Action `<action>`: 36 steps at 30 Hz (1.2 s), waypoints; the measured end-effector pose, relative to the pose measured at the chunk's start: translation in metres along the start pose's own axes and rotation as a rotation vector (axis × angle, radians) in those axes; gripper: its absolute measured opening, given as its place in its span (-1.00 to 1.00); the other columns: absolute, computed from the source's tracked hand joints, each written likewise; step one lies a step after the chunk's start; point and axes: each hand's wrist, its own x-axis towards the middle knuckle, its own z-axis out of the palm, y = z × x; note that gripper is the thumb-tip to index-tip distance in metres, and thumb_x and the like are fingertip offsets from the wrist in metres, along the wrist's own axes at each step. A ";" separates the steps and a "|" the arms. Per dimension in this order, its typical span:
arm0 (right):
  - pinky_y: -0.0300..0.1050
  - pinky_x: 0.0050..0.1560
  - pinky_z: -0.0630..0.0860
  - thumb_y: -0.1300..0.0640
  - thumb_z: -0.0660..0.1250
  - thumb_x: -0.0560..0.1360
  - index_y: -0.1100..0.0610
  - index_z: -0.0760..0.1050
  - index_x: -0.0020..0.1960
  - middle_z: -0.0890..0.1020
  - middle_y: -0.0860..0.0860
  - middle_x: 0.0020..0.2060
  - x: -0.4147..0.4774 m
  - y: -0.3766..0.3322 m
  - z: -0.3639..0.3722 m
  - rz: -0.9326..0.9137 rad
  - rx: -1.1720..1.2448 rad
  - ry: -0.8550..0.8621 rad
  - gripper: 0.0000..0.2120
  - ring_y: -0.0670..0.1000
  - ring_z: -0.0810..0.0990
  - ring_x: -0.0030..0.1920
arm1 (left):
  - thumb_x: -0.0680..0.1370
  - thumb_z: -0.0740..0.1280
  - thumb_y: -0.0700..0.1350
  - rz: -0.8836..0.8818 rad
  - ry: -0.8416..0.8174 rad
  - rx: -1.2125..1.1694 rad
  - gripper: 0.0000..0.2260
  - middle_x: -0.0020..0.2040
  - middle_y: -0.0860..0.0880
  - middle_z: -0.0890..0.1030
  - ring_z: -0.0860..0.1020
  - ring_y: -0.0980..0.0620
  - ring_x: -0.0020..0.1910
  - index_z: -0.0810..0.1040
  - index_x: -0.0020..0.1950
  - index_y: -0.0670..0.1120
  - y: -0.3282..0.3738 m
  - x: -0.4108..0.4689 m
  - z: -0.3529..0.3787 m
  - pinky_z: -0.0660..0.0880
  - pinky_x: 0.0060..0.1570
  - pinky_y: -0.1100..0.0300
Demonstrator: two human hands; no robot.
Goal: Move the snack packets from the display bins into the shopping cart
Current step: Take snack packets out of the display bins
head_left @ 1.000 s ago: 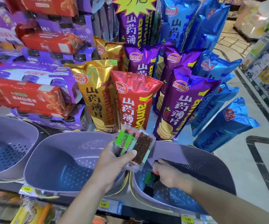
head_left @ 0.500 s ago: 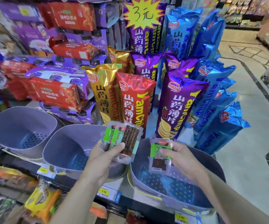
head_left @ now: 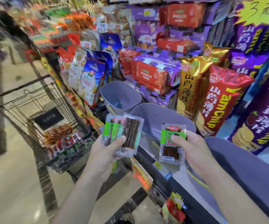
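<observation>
My left hand (head_left: 107,150) grips a fan of several small snack packets (head_left: 124,132), green-labelled with dark strips inside. My right hand (head_left: 193,148) pinches one more green-labelled snack packet (head_left: 171,143) by its right edge. Both hands hover in front of the grey display bins (head_left: 161,117), above the shelf edge. The black wire shopping cart (head_left: 38,104) stands to the left on the aisle floor, with a heap of orange, red and green packets (head_left: 61,136) in its bottom.
Tall yam-chip bags (head_left: 219,101) in gold, red and purple stand behind the bins on the right. Red and purple boxes (head_left: 151,75) are stacked behind the far bin. Blue-and-white bags (head_left: 90,78) line the shelf by the cart. Tiled floor lies left of the cart.
The view has swung left, bringing the shopping cart into sight. Both hands with their packets have come up out of the bins and shifted left relative to the shelf.
</observation>
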 end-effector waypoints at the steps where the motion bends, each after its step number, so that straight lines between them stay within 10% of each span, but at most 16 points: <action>1: 0.30 0.21 0.60 0.22 0.39 0.59 0.07 0.71 0.07 0.76 0.15 0.00 0.004 0.001 0.016 0.003 -0.018 -0.026 -0.85 0.22 0.73 0.07 | 0.40 0.62 -0.06 0.002 0.044 -0.015 -0.66 0.10 -0.18 0.74 0.74 -0.15 -0.18 0.68 0.14 0.02 0.002 -0.006 -0.016 0.60 -0.38 0.16; 4: 0.16 0.11 0.65 0.23 0.39 0.60 0.06 0.72 0.06 0.76 0.15 0.00 0.017 0.004 0.067 0.015 -0.027 -0.125 -0.84 0.19 0.74 0.05 | 0.39 0.59 -0.05 0.018 0.190 -0.041 -0.67 0.08 -0.27 0.71 0.72 -0.21 -0.20 0.67 0.13 0.02 0.007 -0.021 -0.062 0.62 -0.38 0.03; 7: 0.04 0.03 0.65 0.27 0.37 0.60 0.04 0.72 0.05 0.76 0.13 0.00 0.030 0.008 0.124 0.028 -0.033 -0.238 -0.80 0.13 0.74 0.01 | 0.34 0.60 -0.03 0.048 0.315 -0.067 -0.46 0.20 -0.21 0.72 0.68 -0.28 0.00 0.62 0.30 -0.05 0.016 -0.032 -0.108 0.63 0.11 -0.37; 13: 0.12 0.11 0.64 0.30 0.38 0.58 0.14 0.70 0.11 0.76 0.16 -0.01 0.054 0.031 0.250 0.033 -0.076 -0.385 -0.81 0.14 0.74 -0.01 | 0.51 0.50 -0.23 0.105 0.489 -0.134 -0.64 0.05 -0.04 0.78 0.70 -0.01 -0.35 0.61 0.29 -0.08 0.034 -0.042 -0.222 0.61 -0.40 0.14; 21: 0.28 0.19 0.61 0.26 0.39 0.59 0.04 0.72 0.10 0.75 0.18 0.05 0.088 0.071 0.397 0.121 -0.171 -0.480 -0.80 0.20 0.74 0.05 | 0.49 0.52 -0.18 0.087 0.671 -0.181 -0.60 0.11 -0.13 0.76 0.75 -0.09 -0.14 0.60 0.32 -0.13 0.054 -0.041 -0.381 0.64 -0.30 0.16; 26: 0.06 -0.06 0.69 0.21 0.38 0.61 0.07 0.68 0.20 0.75 0.14 0.05 0.115 0.077 0.463 0.156 -0.220 -0.532 -0.80 0.17 0.75 0.06 | 0.40 0.55 -0.05 0.055 0.737 -0.151 -0.60 0.04 -0.05 0.78 0.72 -0.22 0.10 0.62 0.21 -0.04 0.068 -0.029 -0.436 0.55 0.27 -0.25; 36: 0.21 0.20 0.61 0.24 0.37 0.62 0.16 0.64 0.21 0.75 0.15 0.06 0.207 0.100 0.541 0.232 -0.312 -0.504 -0.81 0.16 0.73 0.10 | 0.56 0.50 -0.21 -0.004 0.767 -0.171 -0.77 0.03 -0.01 0.78 0.76 -0.11 -0.07 0.62 0.18 0.00 0.067 0.072 -0.482 0.70 -0.15 0.04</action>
